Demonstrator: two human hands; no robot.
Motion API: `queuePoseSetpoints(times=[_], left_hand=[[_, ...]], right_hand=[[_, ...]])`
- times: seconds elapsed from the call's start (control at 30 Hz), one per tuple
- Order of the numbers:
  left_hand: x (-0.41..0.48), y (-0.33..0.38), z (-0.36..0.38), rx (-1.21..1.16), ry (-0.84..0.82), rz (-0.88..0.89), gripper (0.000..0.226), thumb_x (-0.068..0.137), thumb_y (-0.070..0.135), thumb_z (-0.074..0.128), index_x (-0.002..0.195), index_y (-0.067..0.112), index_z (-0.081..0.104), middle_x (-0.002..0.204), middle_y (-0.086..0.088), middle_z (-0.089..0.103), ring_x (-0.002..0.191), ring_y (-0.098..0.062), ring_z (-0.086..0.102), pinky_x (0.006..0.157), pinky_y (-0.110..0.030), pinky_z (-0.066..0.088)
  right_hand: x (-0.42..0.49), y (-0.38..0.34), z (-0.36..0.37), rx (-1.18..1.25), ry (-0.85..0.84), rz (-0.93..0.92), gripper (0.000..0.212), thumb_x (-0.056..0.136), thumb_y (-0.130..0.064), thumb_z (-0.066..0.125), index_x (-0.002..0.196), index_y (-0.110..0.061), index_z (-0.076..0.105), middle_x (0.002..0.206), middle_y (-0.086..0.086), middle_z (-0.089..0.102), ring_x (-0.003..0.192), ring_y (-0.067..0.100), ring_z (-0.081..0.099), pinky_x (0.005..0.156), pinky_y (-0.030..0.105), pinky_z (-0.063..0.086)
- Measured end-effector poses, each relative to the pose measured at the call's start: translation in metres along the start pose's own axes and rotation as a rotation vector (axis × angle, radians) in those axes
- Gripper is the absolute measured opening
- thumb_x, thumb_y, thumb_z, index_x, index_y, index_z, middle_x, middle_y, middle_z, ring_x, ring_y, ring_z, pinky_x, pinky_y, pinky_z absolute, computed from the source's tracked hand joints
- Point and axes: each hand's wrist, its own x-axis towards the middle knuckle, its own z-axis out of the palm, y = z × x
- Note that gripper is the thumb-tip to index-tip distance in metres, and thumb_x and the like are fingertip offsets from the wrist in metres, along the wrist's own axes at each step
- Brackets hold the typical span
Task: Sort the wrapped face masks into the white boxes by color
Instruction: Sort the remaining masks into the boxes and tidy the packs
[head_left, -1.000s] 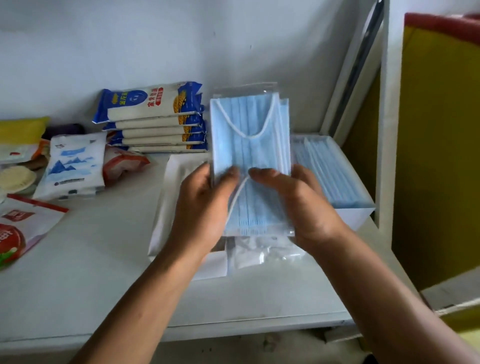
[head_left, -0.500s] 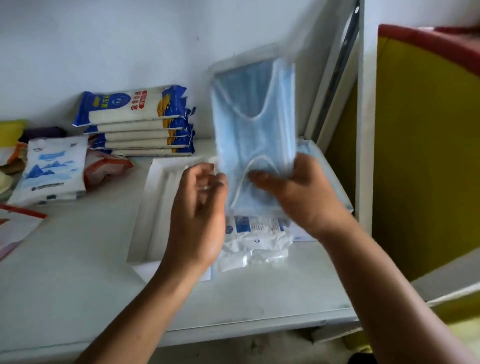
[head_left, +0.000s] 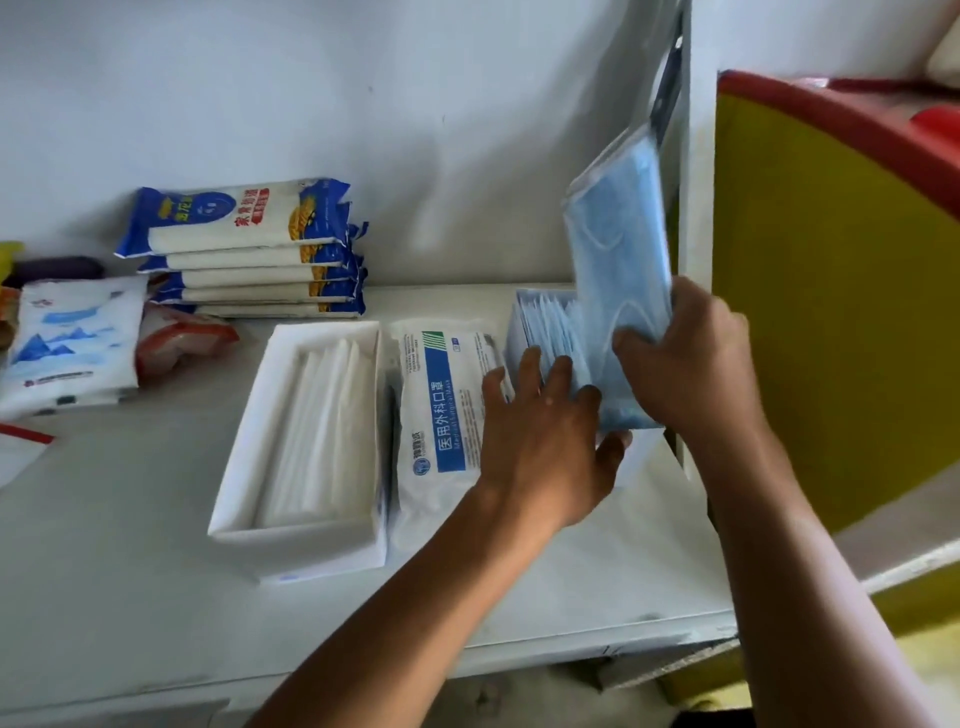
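Blue wrapped masks (head_left: 618, 270) stand almost upright in a clear sleeve, gripped at the lower end by the right hand (head_left: 685, 358), whose fingers curl round the pack's near edge. The pack hangs over the right white box (head_left: 517, 332), its bottom end down among the blue masks in that box (head_left: 553, 332); its top end leans toward the wall and is a little blurred. The left hand (head_left: 545, 431) lies spread over the near part of the same box, fingers fairly straight and resting on the blue masks there, thumb out beside the box's near end; it grips nothing that can be made out. Just left of this box a white pack with a blue label (head_left: 441, 395) lies flat on the table (head_left: 130, 545), and left of that, touching or nearly touching it, is the left white box (head_left: 244, 467) holding white masks (head_left: 322, 431) on edge. Farther back against the wall sits a stack of blue and white packets (head_left: 244, 249), with a white and blue soft pack (head_left: 72, 343) and a red packet (head_left: 182, 338) beside it. A yellow panel with a red edge (head_left: 831, 312) stands to the right of the table.
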Motion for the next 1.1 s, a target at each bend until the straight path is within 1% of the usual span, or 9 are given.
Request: queuePoseSetpoints(times=[0.2,0.3,0.37,0.47,0.57,0.7,0.8,0.93,1.1], left_hand=[[-0.01,0.0,0.003,-0.002,0.037,-0.108,0.053,0.087,0.062,0.05,0.114,0.019,0.065,0.141,-0.012,0.055,0.138,-0.037,0.041,0.107,-0.059,0.036],[-0.012,-0.001,0.008,0.008,0.055,-0.12,0.056,0.087,0.065,0.047,0.115,0.019,0.064,0.143,-0.013,0.054,0.136,-0.038,0.044,0.106,-0.059,0.037],[-0.012,-0.001,0.011,0.011,0.069,-0.126,0.06,0.087,0.067,0.044,0.118,0.019,0.063,0.144,-0.013,0.054,0.136,-0.038,0.046,0.107,-0.059,0.037],[-0.012,-0.001,0.015,0.003,0.078,-0.133,0.063,0.086,0.069,0.044,0.121,0.019,0.062,0.145,-0.013,0.053,0.137,-0.038,0.045,0.107,-0.06,0.036],[-0.012,0.0,0.019,-0.003,0.087,-0.127,0.063,0.085,0.071,0.044,0.124,0.023,0.061,0.147,-0.013,0.051,0.138,-0.038,0.043,0.108,-0.06,0.036],[-0.011,0.002,0.02,-0.026,0.066,-0.136,0.061,0.084,0.073,0.043,0.124,0.031,0.062,0.151,-0.01,0.047,0.142,-0.036,0.038,0.11,-0.059,0.032],[-0.01,0.002,0.02,-0.015,0.067,-0.146,0.063,0.084,0.074,0.043,0.126,0.03,0.06,0.151,-0.009,0.046,0.142,-0.035,0.037,0.11,-0.059,0.033],[-0.01,0.003,0.019,-0.073,0.045,-0.162,0.073,0.082,0.075,0.042,0.134,0.025,0.053,0.151,-0.009,0.046,0.142,-0.034,0.038,0.111,-0.058,0.035],[-0.008,0.001,0.005,-0.329,0.045,-0.163,0.058,0.082,0.051,0.05,0.131,0.021,0.052,0.146,-0.002,0.05,0.14,-0.025,0.039,0.114,-0.049,0.035]], right_hand=[[-0.004,0.003,0.005,-0.101,-0.311,0.086,0.039,0.084,-0.016,0.073,0.117,-0.013,0.053,0.1,0.004,0.056,0.082,0.023,0.058,0.044,0.017,0.038],[-0.005,0.001,-0.001,-0.151,-0.241,0.015,0.03,0.083,-0.011,0.071,0.101,-0.014,0.048,0.093,0.004,0.054,0.076,0.022,0.055,0.045,0.016,0.034],[-0.004,0.0,-0.008,-0.184,-0.213,0.004,0.029,0.081,-0.01,0.072,0.099,-0.011,0.05,0.09,0.007,0.057,0.074,0.025,0.058,0.046,0.02,0.041],[-0.002,0.0,-0.011,-0.23,-0.324,0.069,0.031,0.078,-0.01,0.074,0.104,-0.01,0.057,0.086,0.008,0.061,0.071,0.025,0.064,0.052,0.03,0.056],[-0.001,0.0,-0.006,-0.239,-0.374,0.106,0.029,0.079,-0.012,0.075,0.102,-0.012,0.057,0.081,0.004,0.057,0.067,0.02,0.061,0.047,0.024,0.048],[-0.005,-0.002,0.008,-0.205,-0.275,0.101,0.031,0.079,-0.014,0.076,0.101,-0.014,0.053,0.089,0.002,0.053,0.075,0.02,0.055,0.045,0.019,0.036],[-0.006,-0.002,0.013,-0.192,-0.254,0.09,0.033,0.079,-0.013,0.075,0.107,-0.011,0.058,0.089,0.003,0.054,0.076,0.022,0.056,0.048,0.022,0.041],[-0.003,0.0,0.005,-0.292,-0.368,0.068,0.026,0.078,-0.017,0.076,0.097,-0.012,0.058,0.076,0.0,0.052,0.064,0.016,0.054,0.047,0.022,0.039],[-0.005,-0.003,0.014,-0.263,-0.347,0.059,0.03,0.09,-0.041,0.064,0.101,-0.013,0.057,0.082,0.002,0.059,0.071,0.022,0.061,0.057,0.033,0.053]])
